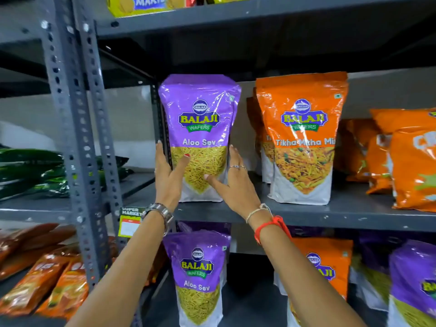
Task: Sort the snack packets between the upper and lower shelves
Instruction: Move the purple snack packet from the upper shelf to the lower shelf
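Two hands set a purple packet upright on the upper shelf

The purple packet (pixel 199 138) stands at the left end of the upper shelf (pixel 330 214), just beside the grey post (pixel 77 138), with the orange packet (pixel 303 138) to its right. The left hand (pixel 168 175) presses flat on the packet's left side, and the right hand (pixel 232 182) on its right side. Both grips are open, with fingers spread on the packet and not clenched around it. I think this step is placing or straightening the packet. Another purple packet (pixel 197 277) stands right below it on the lower shelf, next to more orange and purple ones. The next move likely calls for letting go gently so the packet does not tip, then reaching down for another one
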`<action>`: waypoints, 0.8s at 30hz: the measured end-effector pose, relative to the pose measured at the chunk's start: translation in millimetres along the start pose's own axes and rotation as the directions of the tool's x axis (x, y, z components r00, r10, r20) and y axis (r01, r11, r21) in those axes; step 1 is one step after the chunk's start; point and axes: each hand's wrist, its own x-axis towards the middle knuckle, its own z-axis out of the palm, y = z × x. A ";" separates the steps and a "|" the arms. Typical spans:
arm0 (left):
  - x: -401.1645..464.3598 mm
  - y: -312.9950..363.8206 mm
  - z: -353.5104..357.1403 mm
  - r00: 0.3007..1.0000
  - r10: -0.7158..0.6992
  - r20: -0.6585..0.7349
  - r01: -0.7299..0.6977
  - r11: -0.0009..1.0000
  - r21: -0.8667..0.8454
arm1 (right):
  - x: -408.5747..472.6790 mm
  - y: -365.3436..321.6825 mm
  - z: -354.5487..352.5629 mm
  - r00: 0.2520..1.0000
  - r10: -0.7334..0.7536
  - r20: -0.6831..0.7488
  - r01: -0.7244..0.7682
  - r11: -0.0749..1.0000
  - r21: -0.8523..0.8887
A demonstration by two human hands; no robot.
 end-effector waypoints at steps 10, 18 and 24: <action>14.1 -14.9 -5.5 0.949 -0.218 0.226 0.272 0.930 -0.248 | 8.6 3.8 19.4 0.994 0.106 0.006 -0.106 0.991 0.084; -20.2 7.6 -11.2 0.982 -0.089 0.164 0.122 0.972 -0.203 | -11.5 -14.0 2.2 0.994 0.109 0.011 -0.109 0.981 0.159; -79.7 35.8 -39.6 0.991 -0.023 0.129 0.056 0.966 -0.254 | -59.9 -51.3 -30.3 1.000 0.017 0.020 -0.020 0.988 0.154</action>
